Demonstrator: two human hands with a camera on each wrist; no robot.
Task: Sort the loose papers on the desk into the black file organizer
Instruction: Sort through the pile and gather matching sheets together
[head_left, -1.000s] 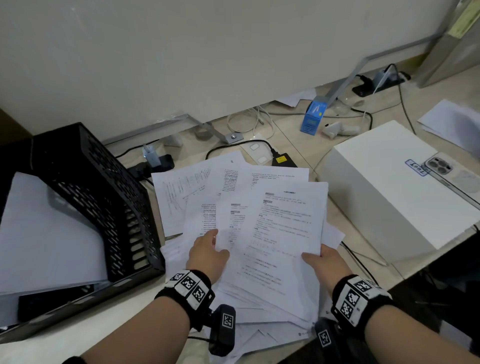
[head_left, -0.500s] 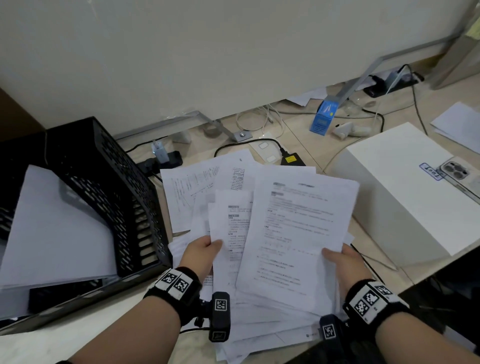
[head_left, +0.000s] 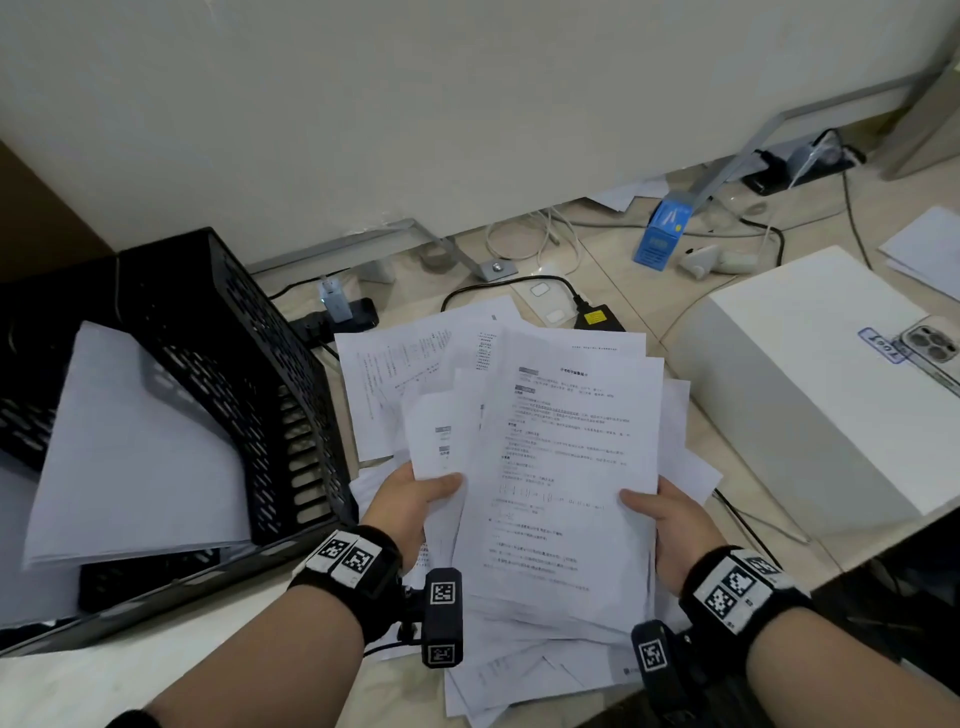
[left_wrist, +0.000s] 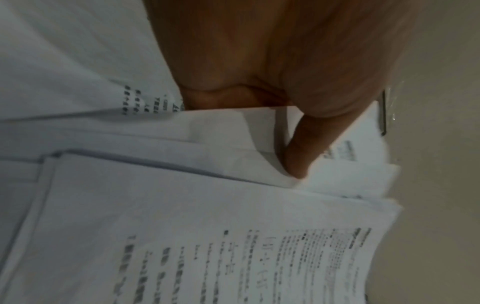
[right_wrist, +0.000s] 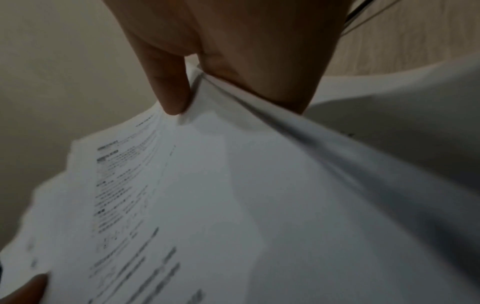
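We pinch the papers (head_left: 566, 467) with our left hand (head_left: 410, 506) and right hand (head_left: 670, 525) at mid-frame, bunching them for the black file organizer (head_left: 249, 374) at left.

Both forearms bare, no sleeves. Each wrist carries a wide black fabric band (head_left: 347, 564) with two white square tags printed in black-and-white block code; right-wrist band (head_left: 740, 587) matches. A small black box-shaped camera unit (head_left: 442, 617) hangs under each wrist, coded tags on its faces. A thin black cable runs from the left unit.
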